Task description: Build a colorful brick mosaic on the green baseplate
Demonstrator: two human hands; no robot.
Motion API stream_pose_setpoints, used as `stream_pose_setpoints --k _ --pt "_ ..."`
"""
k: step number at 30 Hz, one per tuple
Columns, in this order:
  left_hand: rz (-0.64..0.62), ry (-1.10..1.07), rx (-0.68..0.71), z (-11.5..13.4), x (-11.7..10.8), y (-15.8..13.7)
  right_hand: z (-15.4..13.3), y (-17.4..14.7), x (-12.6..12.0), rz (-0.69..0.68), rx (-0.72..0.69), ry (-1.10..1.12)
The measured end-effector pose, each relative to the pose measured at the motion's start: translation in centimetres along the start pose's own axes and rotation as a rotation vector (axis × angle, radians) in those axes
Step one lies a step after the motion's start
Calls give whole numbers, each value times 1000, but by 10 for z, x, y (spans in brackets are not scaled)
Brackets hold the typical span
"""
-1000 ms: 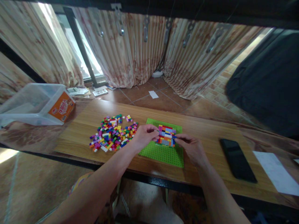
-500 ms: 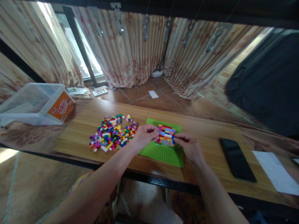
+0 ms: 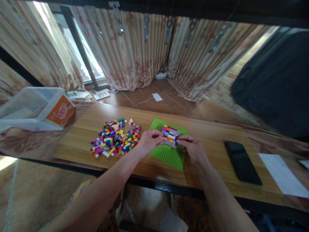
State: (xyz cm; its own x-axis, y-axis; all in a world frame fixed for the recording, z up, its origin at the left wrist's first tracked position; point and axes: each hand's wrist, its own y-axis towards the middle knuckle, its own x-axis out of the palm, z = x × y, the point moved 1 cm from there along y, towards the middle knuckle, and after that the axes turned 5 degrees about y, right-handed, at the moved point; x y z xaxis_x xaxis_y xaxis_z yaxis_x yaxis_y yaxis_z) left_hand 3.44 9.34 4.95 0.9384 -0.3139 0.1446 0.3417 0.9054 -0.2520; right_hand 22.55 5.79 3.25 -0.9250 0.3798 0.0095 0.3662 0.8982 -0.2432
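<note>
Label (image 3: 61, 110) on the clear plastic bin (image 3: 31, 124) is about the only real branding I can spot: bright orange, big white characters, smaller print underneath, all too blurry for me to read reliably. Bin's at the left end of the table (image 3: 210, 140). Past the far edge, toward the left corner, a flat white thing (image 3: 101, 95) has black print on it, also too small to make out.

Now the main bit. A chunky multicolored brick build (image 3: 171, 136) sits right between the hands, over the far half of a green baseplate (image 3: 167, 158), around the middle of the table's length. Left hand (image 3: 150, 141) has its thumb and fingers pinched on the build's left side, and right hand (image 3: 193, 149) is pinching its right side, next to some dark blue. Can't tell if that blue is a separate brick, or if the build is clicked onto the studs.

Big loose brick pile (image 3: 116, 138) on the left half of the table, black phone (image 3: 243, 162) toward the right end, white paper (image 3: 283, 174) just beyond it.
</note>
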Motion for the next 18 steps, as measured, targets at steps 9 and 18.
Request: stream_pose_setpoints --k 9,18 --pt "48 2 40 1 3 0 -1 2 5 9 19 -39" --pt "237 6 36 -2 -15 15 8 6 -12 -50 -81 -92"
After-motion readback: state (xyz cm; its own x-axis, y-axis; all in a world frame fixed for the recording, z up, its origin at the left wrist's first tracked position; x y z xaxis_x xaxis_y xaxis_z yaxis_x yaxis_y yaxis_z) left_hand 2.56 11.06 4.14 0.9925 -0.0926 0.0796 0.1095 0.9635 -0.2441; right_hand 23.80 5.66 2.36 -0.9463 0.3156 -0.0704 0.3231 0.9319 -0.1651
